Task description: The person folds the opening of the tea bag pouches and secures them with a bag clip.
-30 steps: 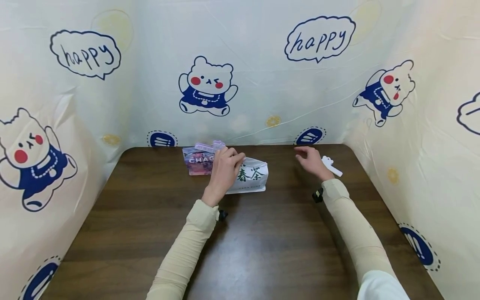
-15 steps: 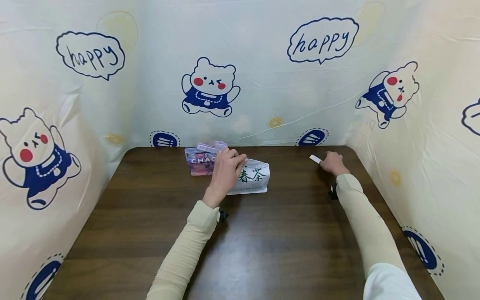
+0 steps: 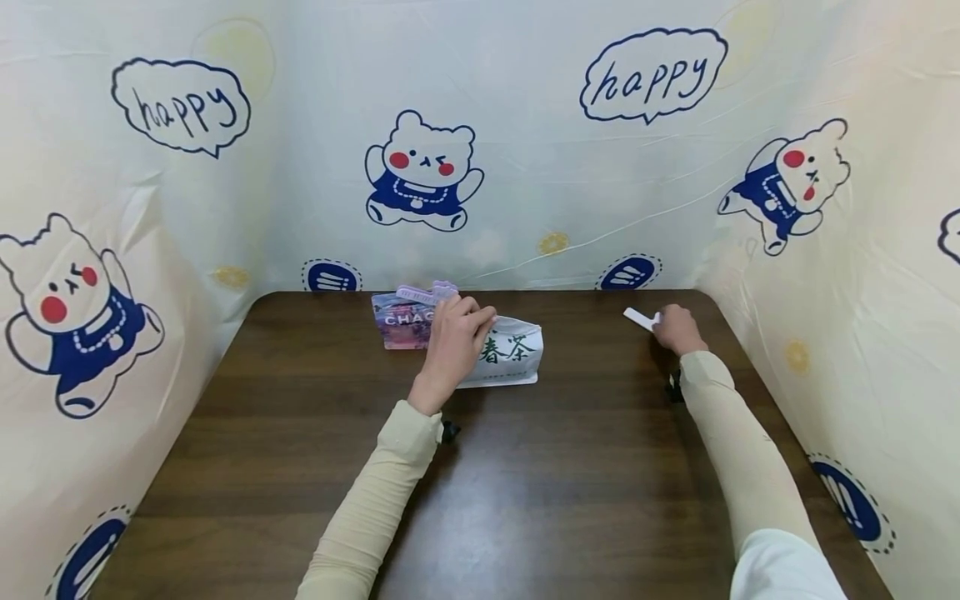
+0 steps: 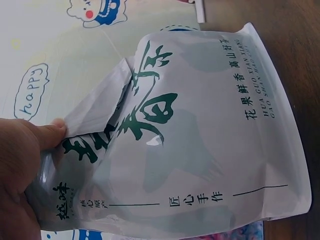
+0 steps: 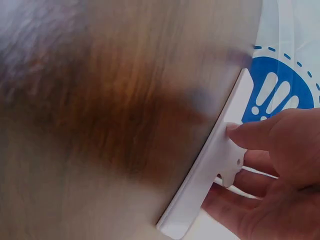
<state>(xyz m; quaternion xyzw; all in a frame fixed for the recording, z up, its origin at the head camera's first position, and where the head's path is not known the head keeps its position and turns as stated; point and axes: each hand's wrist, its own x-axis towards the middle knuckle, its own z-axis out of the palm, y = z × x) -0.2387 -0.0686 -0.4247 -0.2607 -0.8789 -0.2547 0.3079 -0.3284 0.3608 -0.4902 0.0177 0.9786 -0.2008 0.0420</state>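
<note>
My left hand (image 3: 453, 333) grips the folded-over top of a white tea bag (image 3: 513, 354) with green characters. Seen from the left wrist, the thumb presses the fold (image 4: 100, 107) down against the tea bag (image 4: 200, 140), whose printed front faces the camera. Over at the right, my right hand (image 3: 678, 329) holds a white bag clip (image 3: 639, 318) that points left from the fingers. Up close in the right wrist view, the thumb lies on the clip (image 5: 212, 170) while the other fingers of the right hand (image 5: 280, 165) are behind it.
A purple-pink pouch (image 3: 405, 329) lettered "CHAG" stands left of the tea bag, partly behind the left hand. Along its top sits a lilac clip (image 3: 427, 292). A printed curtain (image 3: 525, 167) encloses the brown table (image 3: 525, 500) at the back and both sides.
My right hand has moved right and taken hold of the white clip, which lay beyond it and now points left from the fingers. The left hand keeps its grip on the tea bag.
</note>
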